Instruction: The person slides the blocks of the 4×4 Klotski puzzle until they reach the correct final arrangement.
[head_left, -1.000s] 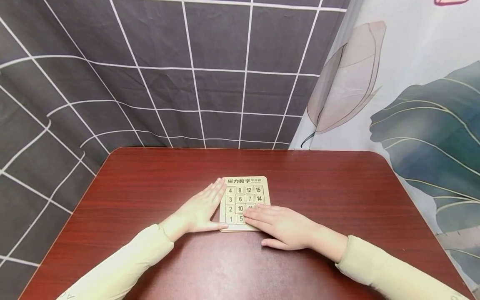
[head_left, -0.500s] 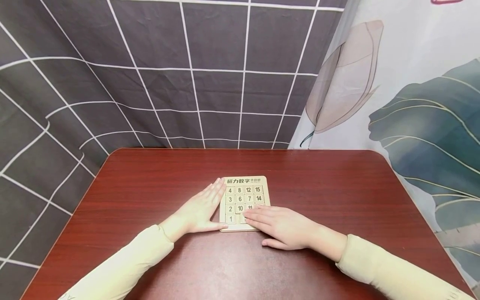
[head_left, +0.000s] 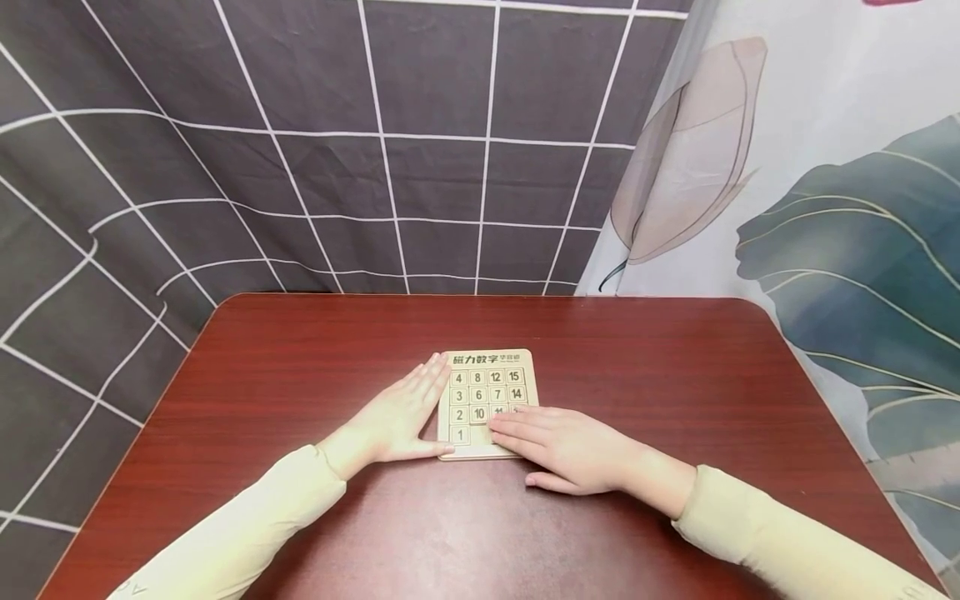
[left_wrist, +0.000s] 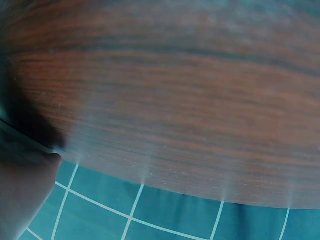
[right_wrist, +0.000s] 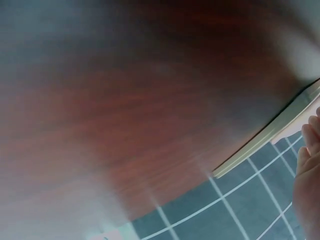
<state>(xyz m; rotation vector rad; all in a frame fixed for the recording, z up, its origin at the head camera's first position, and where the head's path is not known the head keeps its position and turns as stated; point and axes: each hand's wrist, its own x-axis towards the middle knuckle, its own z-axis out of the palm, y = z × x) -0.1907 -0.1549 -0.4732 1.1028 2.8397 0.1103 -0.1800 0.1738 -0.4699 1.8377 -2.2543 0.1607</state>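
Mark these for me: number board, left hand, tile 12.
Number board [head_left: 478, 452]: head view, bare bottom border.
Left hand [head_left: 392, 423]: head view, back of the hand.
Tile 12 [head_left: 496, 377]: head view, numbered face.

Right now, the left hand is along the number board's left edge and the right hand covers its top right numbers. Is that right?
Not quite: in the head view, the right hand covers the lower right of the number board, leaving the 15 tile visible. The left hand is along the board's left edge.
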